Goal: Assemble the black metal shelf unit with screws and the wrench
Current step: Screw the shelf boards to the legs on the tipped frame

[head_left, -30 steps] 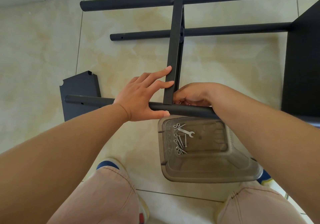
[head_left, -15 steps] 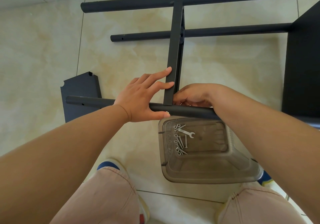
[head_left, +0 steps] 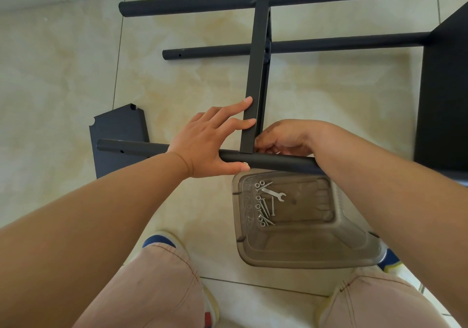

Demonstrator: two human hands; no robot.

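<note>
We see the left hand (head_left: 206,142) spread over the near tube (head_left: 276,161), thumb under it, straight fingers (head_left: 240,106) touching the crossbar (head_left: 255,74) that runs toward 12 o'clock. At 3 o'clock of that joint the right hand (head_left: 286,137) curls its fingers beside the crossbar foot; whether they pinch anything we cannot tell. Wrench (head_left: 274,193) and screws (head_left: 264,210) lie in the tray (head_left: 304,254) at 6 o'clock

A floor (head_left: 63,79) of glossy beige marbled tiles with thin dark grout lines fills the view, and a paler band of tile runs along its edge at 11 o'clock. At 5 o'clock a translucent grey plastic bin (head_left: 304,251) stands on the floor. At 6 o'clock are pale pink trouser knees (head_left: 162,284) above white shoes (head_left: 162,240) with blue trim.
</note>
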